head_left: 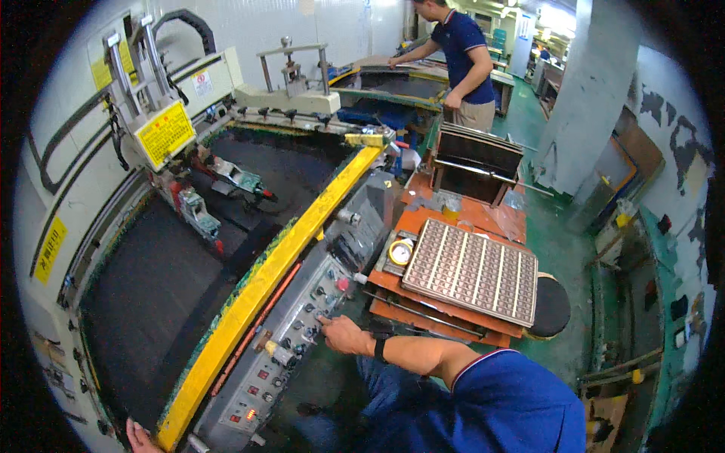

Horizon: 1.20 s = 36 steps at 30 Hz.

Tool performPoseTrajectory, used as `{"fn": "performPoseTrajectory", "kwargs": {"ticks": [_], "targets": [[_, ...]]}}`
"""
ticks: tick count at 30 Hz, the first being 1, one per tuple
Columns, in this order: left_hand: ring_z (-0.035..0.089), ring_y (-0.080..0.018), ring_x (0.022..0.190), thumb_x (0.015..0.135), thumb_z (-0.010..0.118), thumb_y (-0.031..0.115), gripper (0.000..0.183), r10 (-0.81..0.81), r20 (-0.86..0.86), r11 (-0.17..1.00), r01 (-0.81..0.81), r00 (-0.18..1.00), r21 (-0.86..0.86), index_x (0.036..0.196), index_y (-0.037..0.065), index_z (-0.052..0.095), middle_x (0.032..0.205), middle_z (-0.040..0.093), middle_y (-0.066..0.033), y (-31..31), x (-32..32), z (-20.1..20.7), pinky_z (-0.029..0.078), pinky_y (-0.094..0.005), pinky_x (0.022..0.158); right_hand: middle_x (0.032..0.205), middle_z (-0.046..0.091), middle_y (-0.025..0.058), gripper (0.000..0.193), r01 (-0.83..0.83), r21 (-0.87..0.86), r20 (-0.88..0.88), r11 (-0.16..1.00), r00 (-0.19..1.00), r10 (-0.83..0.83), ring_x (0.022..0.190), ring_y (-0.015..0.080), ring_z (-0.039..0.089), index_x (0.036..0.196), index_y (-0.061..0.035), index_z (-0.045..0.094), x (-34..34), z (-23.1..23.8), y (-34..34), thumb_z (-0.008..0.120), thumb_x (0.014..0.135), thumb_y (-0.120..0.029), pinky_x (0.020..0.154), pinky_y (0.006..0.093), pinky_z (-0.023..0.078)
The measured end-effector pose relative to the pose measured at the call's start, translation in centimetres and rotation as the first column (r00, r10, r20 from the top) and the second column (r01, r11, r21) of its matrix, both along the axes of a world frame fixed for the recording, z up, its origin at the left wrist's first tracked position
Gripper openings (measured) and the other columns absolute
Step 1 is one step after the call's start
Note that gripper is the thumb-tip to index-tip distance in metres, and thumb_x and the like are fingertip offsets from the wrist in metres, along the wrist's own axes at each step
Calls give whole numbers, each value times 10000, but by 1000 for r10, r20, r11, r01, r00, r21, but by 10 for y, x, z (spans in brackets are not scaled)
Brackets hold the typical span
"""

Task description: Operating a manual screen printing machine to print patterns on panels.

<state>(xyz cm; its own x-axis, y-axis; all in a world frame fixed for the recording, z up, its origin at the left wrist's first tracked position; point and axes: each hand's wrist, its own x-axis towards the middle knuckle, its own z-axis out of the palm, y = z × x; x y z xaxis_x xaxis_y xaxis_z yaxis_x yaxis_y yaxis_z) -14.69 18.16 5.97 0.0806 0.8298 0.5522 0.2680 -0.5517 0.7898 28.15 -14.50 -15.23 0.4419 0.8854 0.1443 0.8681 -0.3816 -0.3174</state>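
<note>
My right hand (pixel 346 334) is at the grey control panel (pixel 291 332) of a large screen-printing machine. Its index finger stretches to a small switch or button, while the other fingers curl loosely and hold nothing visible. My left hand (pixel 140 438), partly cut off by the lower edge, has its fingers extended beside the near end of a yellow frame bar (pixel 264 291). Whether it touches the bar I cannot tell. Beyond the bar lies the dark screen (pixel 151 302), with a squeegee carriage (pixel 200 215) with clamps over it.
To the right, an orange table (pixel 385 306) bears a panel (pixel 472 268) with rows of small brown rectangles and a round tape roll (pixel 400 252). Behind it stands a dark rack (pixel 477 158). A round black stool (pixel 550 306) is beside the table. A co-worker (pixel 462 60) stands at another machine.
</note>
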Motion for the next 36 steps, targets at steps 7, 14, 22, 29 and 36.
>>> {"fn": "performPoseTrajectory", "kwargs": {"ticks": [7,14,22,29,36], "targets": [[603,-189,740,876,646,178,276,16,-72,1000,-17,997,-12,1061,-28,661,891,684,-123,-7,7,12,499,-302,679,1216,552,223,156,8,-119,41,993,999,-3,786,292,657,733,-55,675,-6,-2,6,649,709,-206,671,425,503],[561,-146,816,908,596,201,325,-8,-128,997,-2,992,-77,1157,-6,614,980,649,-91,34,-9,5,460,-270,722,1247,529,237,165,-24,-99,0,995,1000,24,786,309,661,744,-35,677,-8,8,-2,644,706,-192,684,422,515],[517,-91,782,903,597,177,331,-73,-5,992,72,997,-107,1169,-20,599,1032,626,-23,11,-12,6,428,-222,707,1004,658,232,188,4,-94,25,996,1000,-2,666,311,671,652,-55,672,-7,8,-1,620,714,-225,676,446,533],[473,-65,717,897,611,154,311,7,42,982,1,999,-186,1157,-16,608,865,582,20,-18,12,32,400,-210,654,1260,543,224,270,17,-184,-23,983,999,-22,826,365,653,909,-35,658,-7,15,0,642,740,-244,806,468,501],[474,-28,737,891,636,158,317,44,13,978,-40,999,-203,1166,2,606,876,582,36,-17,8,33,389,-168,639,1318,481,236,476,60,138,-118,989,992,-43,1165,369,495,1158,7,576,-3,13,-19,666,750,-221,1012,434,395]]}}
